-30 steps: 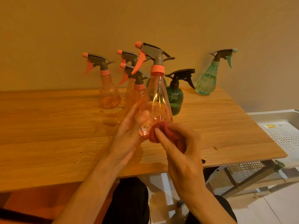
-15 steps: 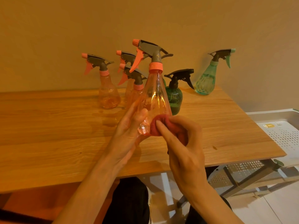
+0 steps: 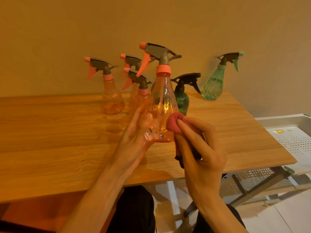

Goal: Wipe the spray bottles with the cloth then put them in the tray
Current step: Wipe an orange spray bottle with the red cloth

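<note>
My left hand [image 3: 134, 140] holds a clear orange spray bottle [image 3: 162, 105] upright above the wooden table [image 3: 50, 140], gripping its lower body. My right hand [image 3: 200, 148] grips a bunched red cloth [image 3: 175, 122] and presses it against the bottle's right side near the base. Behind stand three more orange spray bottles: one at the left [image 3: 111, 98], one at the back [image 3: 130, 62], one in front of it [image 3: 141, 93]. A dark green bottle [image 3: 182, 98] and a light teal bottle [image 3: 214, 84] stand to the right. The white perforated tray [image 3: 296, 142] lies low at the right.
A beige wall rises right behind the bottles. The table's right edge ends next to the tray, which rests on a folding metal stand [image 3: 252, 187]. My dark-trousered legs [image 3: 134, 211] show under the table's front edge.
The cloth in my right hand has slid up the side of the held bottle. The bottle has risen slightly with my left hand.
</note>
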Action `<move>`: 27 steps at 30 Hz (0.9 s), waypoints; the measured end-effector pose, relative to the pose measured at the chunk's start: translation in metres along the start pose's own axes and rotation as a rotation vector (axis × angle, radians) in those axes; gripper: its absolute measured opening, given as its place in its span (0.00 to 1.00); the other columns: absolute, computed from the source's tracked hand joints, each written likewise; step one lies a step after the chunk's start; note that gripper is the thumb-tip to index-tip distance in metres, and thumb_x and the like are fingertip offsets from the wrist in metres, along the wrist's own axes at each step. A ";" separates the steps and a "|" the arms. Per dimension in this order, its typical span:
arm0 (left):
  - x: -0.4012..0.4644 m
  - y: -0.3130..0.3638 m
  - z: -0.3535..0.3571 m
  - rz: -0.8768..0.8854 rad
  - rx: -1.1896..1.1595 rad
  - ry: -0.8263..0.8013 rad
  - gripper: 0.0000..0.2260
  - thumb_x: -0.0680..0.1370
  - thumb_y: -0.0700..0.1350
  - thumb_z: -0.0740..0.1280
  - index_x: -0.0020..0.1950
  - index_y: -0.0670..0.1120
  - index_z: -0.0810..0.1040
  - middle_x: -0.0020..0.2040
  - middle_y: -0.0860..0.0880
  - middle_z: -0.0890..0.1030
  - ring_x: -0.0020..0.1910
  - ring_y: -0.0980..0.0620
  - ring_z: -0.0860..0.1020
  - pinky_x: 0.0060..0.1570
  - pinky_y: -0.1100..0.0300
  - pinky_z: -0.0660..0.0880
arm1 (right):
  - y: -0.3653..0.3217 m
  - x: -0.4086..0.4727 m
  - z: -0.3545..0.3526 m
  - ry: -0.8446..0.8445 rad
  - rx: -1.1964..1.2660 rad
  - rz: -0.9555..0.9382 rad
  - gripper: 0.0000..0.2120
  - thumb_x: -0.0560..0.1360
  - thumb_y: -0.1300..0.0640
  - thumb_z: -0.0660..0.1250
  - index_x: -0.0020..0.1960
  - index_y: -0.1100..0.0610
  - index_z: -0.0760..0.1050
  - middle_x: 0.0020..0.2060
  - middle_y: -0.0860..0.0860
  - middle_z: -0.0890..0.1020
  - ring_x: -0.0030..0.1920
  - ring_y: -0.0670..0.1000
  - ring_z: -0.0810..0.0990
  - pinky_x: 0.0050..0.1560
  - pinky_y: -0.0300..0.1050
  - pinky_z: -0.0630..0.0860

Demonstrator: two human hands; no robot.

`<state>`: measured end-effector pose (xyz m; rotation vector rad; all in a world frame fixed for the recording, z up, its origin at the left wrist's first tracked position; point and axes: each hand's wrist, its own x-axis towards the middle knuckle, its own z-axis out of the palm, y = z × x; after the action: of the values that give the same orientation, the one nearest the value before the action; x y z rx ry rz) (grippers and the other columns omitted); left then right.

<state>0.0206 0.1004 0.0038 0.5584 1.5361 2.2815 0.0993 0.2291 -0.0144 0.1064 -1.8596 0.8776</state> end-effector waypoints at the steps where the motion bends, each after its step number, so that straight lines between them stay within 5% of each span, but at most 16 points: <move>1: -0.001 0.002 0.000 -0.005 0.007 -0.016 0.20 0.75 0.56 0.67 0.67 0.62 0.73 0.64 0.56 0.83 0.64 0.54 0.81 0.54 0.61 0.80 | 0.000 -0.002 0.001 0.008 0.007 -0.002 0.16 0.77 0.64 0.69 0.64 0.61 0.76 0.58 0.58 0.78 0.61 0.42 0.76 0.56 0.30 0.74; 5: -0.001 0.006 -0.006 -0.028 0.073 -0.057 0.23 0.72 0.58 0.66 0.67 0.63 0.72 0.62 0.60 0.83 0.63 0.58 0.80 0.54 0.63 0.80 | -0.002 -0.004 0.001 0.017 0.048 0.017 0.15 0.78 0.63 0.68 0.64 0.61 0.76 0.59 0.57 0.78 0.62 0.45 0.77 0.58 0.35 0.75; 10: 0.003 0.005 -0.011 -0.013 0.125 -0.044 0.48 0.58 0.67 0.80 0.75 0.59 0.69 0.70 0.54 0.78 0.70 0.49 0.77 0.63 0.47 0.78 | -0.008 -0.001 0.002 0.002 0.049 0.039 0.14 0.78 0.61 0.68 0.64 0.61 0.79 0.60 0.55 0.79 0.61 0.54 0.79 0.58 0.49 0.78; 15: 0.004 0.001 -0.006 -0.014 0.064 -0.007 0.47 0.60 0.65 0.81 0.75 0.56 0.68 0.70 0.49 0.78 0.68 0.45 0.78 0.65 0.39 0.75 | -0.015 0.010 0.006 0.066 0.132 0.138 0.13 0.79 0.64 0.68 0.64 0.61 0.78 0.61 0.51 0.80 0.61 0.54 0.79 0.57 0.57 0.79; 18: 0.004 0.002 -0.004 -0.011 0.037 -0.012 0.46 0.62 0.63 0.81 0.76 0.55 0.67 0.69 0.46 0.79 0.67 0.44 0.79 0.61 0.46 0.78 | -0.016 0.006 0.015 0.085 -0.039 0.020 0.14 0.79 0.63 0.69 0.64 0.59 0.78 0.66 0.55 0.78 0.60 0.53 0.77 0.62 0.42 0.71; 21: 0.005 0.005 -0.005 0.005 0.025 -0.012 0.46 0.63 0.62 0.81 0.77 0.53 0.66 0.69 0.46 0.78 0.67 0.44 0.79 0.56 0.53 0.81 | -0.009 -0.009 0.022 0.039 -0.169 -0.095 0.18 0.79 0.62 0.68 0.68 0.63 0.74 0.70 0.57 0.73 0.61 0.55 0.75 0.64 0.39 0.65; 27: 0.007 0.007 -0.009 0.025 0.000 0.007 0.46 0.63 0.63 0.81 0.77 0.55 0.66 0.71 0.47 0.77 0.68 0.45 0.78 0.55 0.53 0.81 | -0.007 -0.036 0.020 -0.059 -0.159 -0.081 0.23 0.80 0.65 0.66 0.73 0.59 0.66 0.68 0.52 0.69 0.66 0.49 0.70 0.58 0.49 0.77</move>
<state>0.0103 0.0942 0.0078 0.5742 1.5411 2.3043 0.1040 0.2005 -0.0447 0.1086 -1.9589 0.6749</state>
